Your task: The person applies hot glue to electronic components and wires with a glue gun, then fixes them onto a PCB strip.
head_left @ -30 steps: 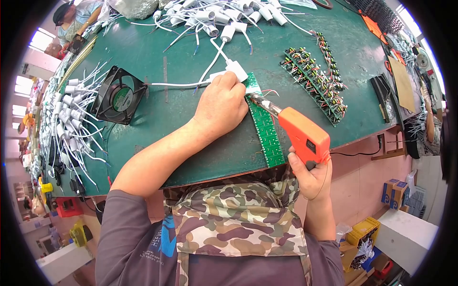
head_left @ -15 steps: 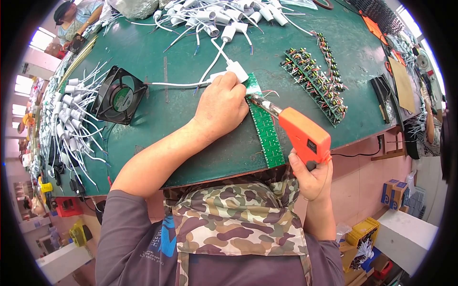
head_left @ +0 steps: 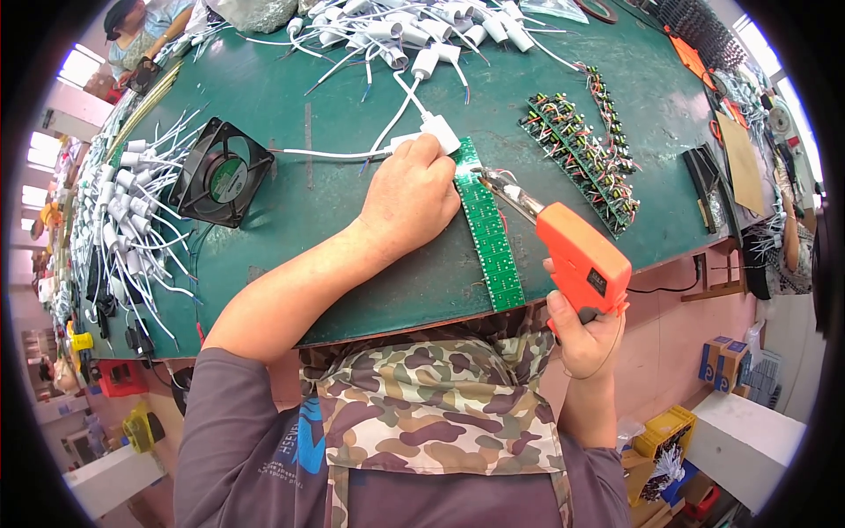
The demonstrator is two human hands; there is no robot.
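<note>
My left hand [head_left: 409, 187] is closed at the upper left edge of a narrow green circuit board [head_left: 495, 251], by a white plastic socket [head_left: 440, 134] with a white cord. Its fingertips are hidden, so what they pinch cannot be made out. In my right hand [head_left: 588, 341] is an orange soldering gun [head_left: 583, 260], gripped by its handle. The gun's metal tip points left at the board's upper part, close to my left fingers. The board lies lengthwise toward me, its lower end at the table edge. A white cord [head_left: 330, 155] runs left from my left hand.
A black fan [head_left: 222, 173] stands left of my arm, beside a heap of white corded sockets [head_left: 130, 211]. More sockets [head_left: 414, 33] are piled at the far side. Populated circuit boards [head_left: 581, 163] lie to the right. Another person [head_left: 145, 35] is at the far left.
My right hand has drawn the soldering gun a little to the right and lower, its tip shifting away from my left fingers. My left hand stays almost in place.
</note>
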